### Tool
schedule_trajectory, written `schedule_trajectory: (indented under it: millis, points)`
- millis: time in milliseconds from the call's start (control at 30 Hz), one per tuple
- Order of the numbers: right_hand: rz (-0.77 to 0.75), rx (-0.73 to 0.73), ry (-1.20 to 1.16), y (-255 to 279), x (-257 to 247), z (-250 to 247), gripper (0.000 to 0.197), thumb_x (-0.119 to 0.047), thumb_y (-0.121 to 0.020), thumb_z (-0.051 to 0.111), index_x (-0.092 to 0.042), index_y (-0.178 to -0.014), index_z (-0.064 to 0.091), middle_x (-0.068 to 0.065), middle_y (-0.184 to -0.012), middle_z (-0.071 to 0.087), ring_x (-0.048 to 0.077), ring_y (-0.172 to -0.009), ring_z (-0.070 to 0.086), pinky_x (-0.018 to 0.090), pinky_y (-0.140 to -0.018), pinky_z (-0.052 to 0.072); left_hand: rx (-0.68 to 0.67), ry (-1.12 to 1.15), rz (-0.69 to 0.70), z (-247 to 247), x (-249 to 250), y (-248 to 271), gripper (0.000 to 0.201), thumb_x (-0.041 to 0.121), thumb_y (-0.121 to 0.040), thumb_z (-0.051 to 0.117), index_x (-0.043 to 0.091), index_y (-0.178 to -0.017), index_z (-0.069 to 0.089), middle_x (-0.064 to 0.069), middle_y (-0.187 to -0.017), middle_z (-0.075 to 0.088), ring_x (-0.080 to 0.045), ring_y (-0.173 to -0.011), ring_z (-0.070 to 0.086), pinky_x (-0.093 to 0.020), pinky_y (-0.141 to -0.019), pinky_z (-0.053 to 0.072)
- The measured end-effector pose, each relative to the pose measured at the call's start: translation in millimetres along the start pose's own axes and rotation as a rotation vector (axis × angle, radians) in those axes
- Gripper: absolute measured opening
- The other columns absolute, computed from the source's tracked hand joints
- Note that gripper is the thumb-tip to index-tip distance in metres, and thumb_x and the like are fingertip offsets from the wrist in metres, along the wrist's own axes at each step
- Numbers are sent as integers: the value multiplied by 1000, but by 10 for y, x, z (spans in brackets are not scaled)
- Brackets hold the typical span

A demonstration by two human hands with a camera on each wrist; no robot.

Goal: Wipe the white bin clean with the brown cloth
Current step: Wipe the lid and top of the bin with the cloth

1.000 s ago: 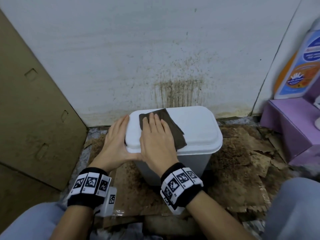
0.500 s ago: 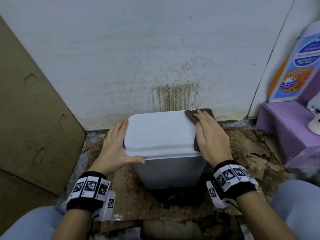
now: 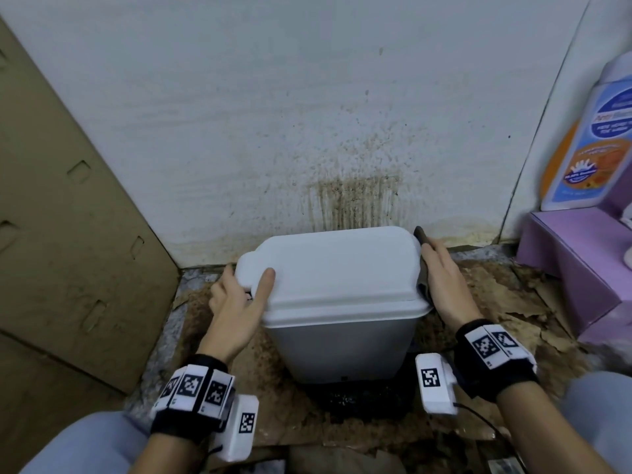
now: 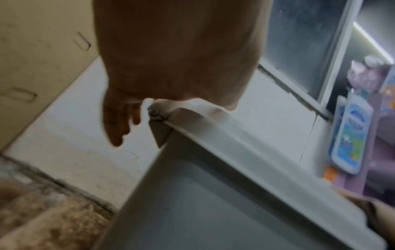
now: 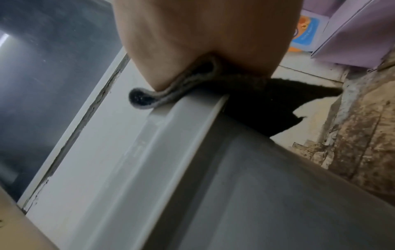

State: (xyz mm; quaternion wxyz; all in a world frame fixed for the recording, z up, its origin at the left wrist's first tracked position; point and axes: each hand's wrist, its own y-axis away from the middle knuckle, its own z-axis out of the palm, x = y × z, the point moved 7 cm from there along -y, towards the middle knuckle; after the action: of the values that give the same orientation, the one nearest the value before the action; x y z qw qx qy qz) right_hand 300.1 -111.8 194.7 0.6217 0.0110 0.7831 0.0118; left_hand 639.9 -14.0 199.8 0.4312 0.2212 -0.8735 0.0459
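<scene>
Head view, brown cloth (image 3: 423,268) under right fingers (image 3: 436,258)

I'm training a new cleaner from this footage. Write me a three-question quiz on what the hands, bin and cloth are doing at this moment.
1. True or false: the brown cloth lies flat across the top of the lid.
2. Which hand presses the cloth against the white bin?
A. left hand
B. right hand
C. both
3. Fill in: the left thumb rests on the lid's ____ corner.

Key:
1. False; it is pressed against the lid's right edge.
2. B
3. Left; the other fingers reach round the side.
</scene>
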Motion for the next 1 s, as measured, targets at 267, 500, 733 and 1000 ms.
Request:
schedule_trajectory:
  millis: [267,500,733,1000]
  points:
    - [30,-34,99,14,-67,-55,78,-60,-84,69,-35,-151,37,-8,-150,48,18,-132,50,38,-100,45,-4,64,-108,20,-122,-76,106,95,-61,58,22,-132,30,0,-118,57,-27,-102,64,-52,-86,58]
    - [31,77,81,197,-107,-100,77,-49,-87,71,-27,-151,37,-5,-148,48,14,-125,48,39,-104,43,-19,129,-40,-3,-10,-123,104,88,-62,64,21,-136,35,3,-127,54,-24,-114,58,-49,-97,52]
    - [135,318,4,667,-107,89,84,-50,-85,69,-25,-154,28,5,-153,39,28,-142,36,51,-112,37,-51,150,63,-114,268,-429,93,76,-82,61,27,-154,28,2,-148,45,-26,-136,47,-50,-111,41]
    - [155,324,-97,1020,-77,464,90,-48,-88,68,-28,-157,14,-6,-153,22,14,-141,17,29,-96,26,1,176,84,-27,185,-526,83,61,-96,49,23,-162,15,-4,-166,27,-27,-150,29,-48,-118,30]
